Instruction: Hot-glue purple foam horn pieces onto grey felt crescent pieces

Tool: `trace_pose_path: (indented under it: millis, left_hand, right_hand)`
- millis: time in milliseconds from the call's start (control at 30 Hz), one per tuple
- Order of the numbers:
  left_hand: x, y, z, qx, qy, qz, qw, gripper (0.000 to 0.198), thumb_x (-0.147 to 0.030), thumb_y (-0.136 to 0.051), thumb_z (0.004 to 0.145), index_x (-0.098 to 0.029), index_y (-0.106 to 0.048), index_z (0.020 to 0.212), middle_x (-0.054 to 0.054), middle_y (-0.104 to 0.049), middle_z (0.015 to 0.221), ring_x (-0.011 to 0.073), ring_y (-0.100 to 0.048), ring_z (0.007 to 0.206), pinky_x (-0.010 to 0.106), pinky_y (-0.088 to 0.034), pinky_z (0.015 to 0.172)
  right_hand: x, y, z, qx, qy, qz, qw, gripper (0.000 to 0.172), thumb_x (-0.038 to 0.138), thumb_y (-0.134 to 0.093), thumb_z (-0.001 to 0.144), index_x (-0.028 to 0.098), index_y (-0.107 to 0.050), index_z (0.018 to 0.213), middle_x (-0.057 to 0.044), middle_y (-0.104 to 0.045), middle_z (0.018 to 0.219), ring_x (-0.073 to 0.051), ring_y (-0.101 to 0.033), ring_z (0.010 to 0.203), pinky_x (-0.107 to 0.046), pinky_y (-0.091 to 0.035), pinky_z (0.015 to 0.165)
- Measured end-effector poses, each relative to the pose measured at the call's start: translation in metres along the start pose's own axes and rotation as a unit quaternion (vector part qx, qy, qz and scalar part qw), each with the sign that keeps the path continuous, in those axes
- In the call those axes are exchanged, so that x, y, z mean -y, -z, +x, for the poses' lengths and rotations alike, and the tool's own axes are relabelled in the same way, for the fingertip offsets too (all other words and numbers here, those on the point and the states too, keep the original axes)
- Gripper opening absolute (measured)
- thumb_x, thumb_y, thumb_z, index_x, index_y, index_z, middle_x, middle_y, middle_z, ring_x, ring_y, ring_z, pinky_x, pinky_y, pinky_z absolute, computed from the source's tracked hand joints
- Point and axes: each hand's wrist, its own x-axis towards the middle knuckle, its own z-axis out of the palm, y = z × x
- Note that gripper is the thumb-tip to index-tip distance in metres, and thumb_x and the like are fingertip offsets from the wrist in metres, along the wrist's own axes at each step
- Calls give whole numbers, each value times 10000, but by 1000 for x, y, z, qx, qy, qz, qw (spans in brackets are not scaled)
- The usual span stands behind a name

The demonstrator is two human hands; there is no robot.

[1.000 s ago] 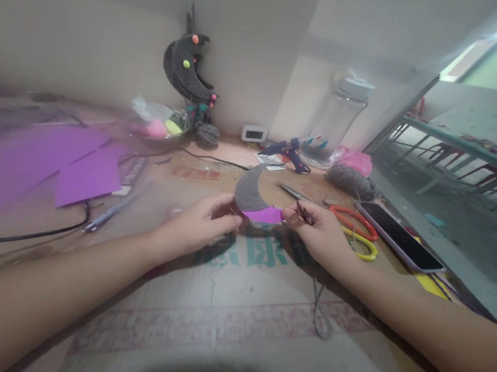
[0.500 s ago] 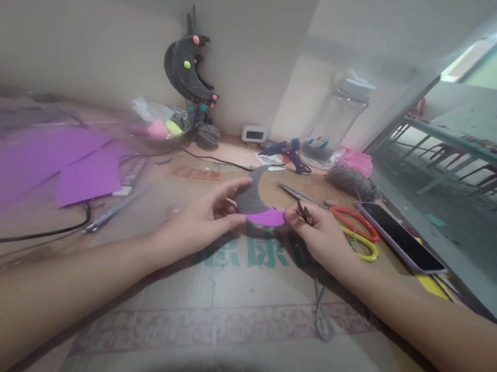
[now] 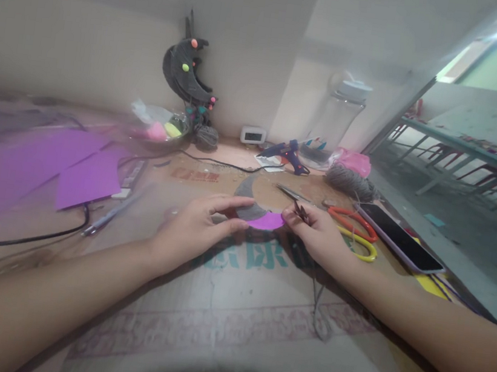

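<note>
Between my two hands is a small purple crescent, its left part and upper horn covered with grey yarn. My left hand pinches the wrapped part between thumb and fingers. At the bare purple end, my right hand is closed on the crescent's tip. A small dark bundle sticks up from the right fingers; I cannot make out what it is. Below that hand, a loop of grey strand hangs or lies over the board.
Scissors with orange and yellow handles and a phone lie right. Behind are a glue gun, grey yarn skein, clear bottle and small clock. Purple sheets and a pen lie left. A decorated dark crescent stands against the wall.
My left fingers have come down lower over the wrapped part, and the crescent's upper horn has tipped slightly left and down. The right hand has stayed at the purple tip.
</note>
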Motion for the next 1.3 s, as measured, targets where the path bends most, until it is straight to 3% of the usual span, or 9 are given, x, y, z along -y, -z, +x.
trace_pose_path:
  millis: [233, 400, 500, 733, 833, 933, 1100, 1233, 1300]
  left_hand:
    - [1, -2, -1, 7, 18, -40, 999, 405, -376, -631, 817, -284, -638, 1212, 44, -701, 1107, 229, -630, 993, 373, -464, 924]
    - [7, -6, 5, 5, 37, -202, 979, 792, -331, -664, 799, -235, -263, 1476, 53, -697, 1002, 194, -643, 924, 328, -497, 824]
    - [12, -4, 10, 0, 69, -207, 976, 615, -381, -625, 829, -141, -448, 1366, 38, -704, 846, 170, -649, 815, 303, -477, 810]
    - [9, -2, 13, 20, 87, -248, 965, 509, -375, -621, 830, -136, -534, 1270, 12, -682, 786, 147, -620, 770, 267, -458, 762]
    - [5, -1, 12, 13, 94, -253, 963, 284, -402, -611, 825, -157, -655, 962, 3, -661, 765, 137, -599, 723, 252, -454, 730]
    - [4, 1, 11, 24, 110, -187, 976, 332, -459, -591, 819, -170, -606, 656, -13, -592, 622, 130, -546, 629, 240, -424, 643]
    - [7, 4, 10, 86, 100, -148, 980, 325, -430, -584, 808, -180, -544, 605, -27, -554, 602, 118, -512, 590, 233, -389, 591]
    - [6, 4, 11, 12, 117, -135, 984, 329, -401, -565, 823, -178, -536, 583, -36, -540, 569, 107, -491, 558, 228, -379, 567]
    - [5, 4, 12, 9, 118, -153, 981, 321, -394, -562, 823, -177, -553, 586, -34, -551, 568, 107, -500, 562, 228, -394, 578]
  right_hand:
    - [-7, 0, 2, -3, 25, 7, 1000, 316, 452, -501, 879, 196, -487, 694, 24, -434, 621, -118, -388, 575, -251, -330, 535]
    - [-12, 3, 4, -14, 31, -20, 999, 339, 458, -464, 901, 194, -473, 688, 22, -416, 624, -122, -387, 594, -248, -315, 531]
    - [-14, 4, 4, -13, 35, -57, 998, 349, 446, -459, 906, 191, -451, 669, 31, -386, 615, -119, -372, 597, -245, -295, 531]
    - [-12, 3, 3, -18, 40, -29, 999, 350, 460, -431, 920, 194, -438, 692, 31, -369, 650, -122, -370, 614, -249, -308, 557]
    - [-10, 5, 2, 3, 51, -22, 998, 339, 440, -416, 923, 194, -427, 690, 36, -360, 640, -116, -352, 597, -247, -303, 547]
    - [-10, 7, 3, 29, 61, -35, 997, 314, 408, -434, 918, 192, -439, 691, 34, -387, 633, -116, -371, 597, -245, -318, 552]
    - [-14, 6, 7, -25, 49, -41, 998, 167, 353, -493, 903, 192, -537, 885, 27, -487, 668, -123, -453, 601, -243, -368, 558]
    - [-9, 9, 3, -122, 145, -115, 975, 228, 305, -571, 877, 214, -545, 1084, 53, -469, 625, -112, -438, 531, -231, -347, 515]
    - [-4, 10, -2, -108, 230, -197, 947, 199, 287, -620, 851, 211, -584, 1031, 43, -505, 625, -108, -452, 521, -232, -351, 516]
